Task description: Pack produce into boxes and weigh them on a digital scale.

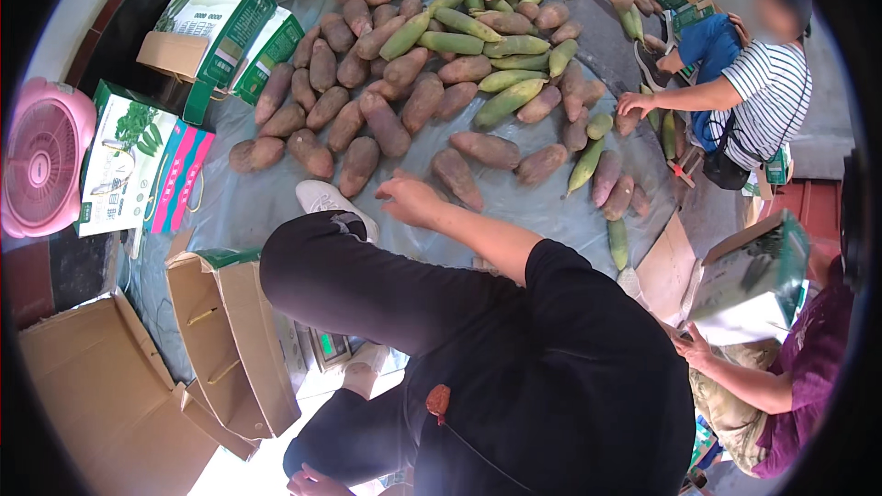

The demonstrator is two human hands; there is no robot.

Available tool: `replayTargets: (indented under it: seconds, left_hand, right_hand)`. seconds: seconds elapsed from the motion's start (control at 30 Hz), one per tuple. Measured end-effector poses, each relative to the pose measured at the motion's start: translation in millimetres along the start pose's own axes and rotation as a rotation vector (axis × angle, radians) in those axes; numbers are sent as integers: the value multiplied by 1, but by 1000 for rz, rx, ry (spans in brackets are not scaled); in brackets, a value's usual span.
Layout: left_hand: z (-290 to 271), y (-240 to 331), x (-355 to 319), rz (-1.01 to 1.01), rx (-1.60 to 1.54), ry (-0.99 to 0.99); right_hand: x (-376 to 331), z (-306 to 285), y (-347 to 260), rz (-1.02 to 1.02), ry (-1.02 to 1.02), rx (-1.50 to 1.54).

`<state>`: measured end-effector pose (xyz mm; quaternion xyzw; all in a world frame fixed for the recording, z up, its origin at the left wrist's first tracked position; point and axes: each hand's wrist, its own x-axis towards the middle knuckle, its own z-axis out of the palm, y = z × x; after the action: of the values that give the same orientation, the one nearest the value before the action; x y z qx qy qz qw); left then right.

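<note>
My right hand (409, 198) reaches forward over a grey sheet (248, 207), fingers pointing down and loosely apart, with nothing seen in them. It hovers just left of a brownish-purple tuber (457, 176), at the near edge of a big pile of brown tubers (386, 124) and green elongated ones (510, 101). My raised knee in black trousers (340, 276) and my white shoe (326, 197) lie below the hand. Only part of my left hand (312, 482) shows at the bottom edge, with its fingers hidden.
Open brown cartons (230, 340) stand at my lower left, green-and-white printed boxes (220, 23) and a pink fan (41, 161) farther left. A person in a striped shirt (772, 92) reaches into the pile at upper right. Another person's hand (694, 344) holds a box at right.
</note>
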<state>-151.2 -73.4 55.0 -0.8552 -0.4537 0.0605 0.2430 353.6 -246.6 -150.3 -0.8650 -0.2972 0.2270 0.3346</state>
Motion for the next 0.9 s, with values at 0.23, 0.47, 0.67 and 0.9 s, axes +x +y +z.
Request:
replayTargets:
  seconds: [0.23, 0.47, 0.67, 0.9]
  left_hand:
    - [-11, 8, 15, -301, -558, 2]
    - [-5, 1, 13, -268, -256, -67]
    - [5, 6, 2, -239, -336, 26]
    - [-2, 18, 28, -242, -364, -16]
  right_hand:
    - [0, 7, 14, 88, -161, 66]
    - [-6, 21, 17, 124, -186, 85]
    - [-5, 28, 19, 171, -251, 88]
    - [-17, 31, 42, 203, -246, 66]
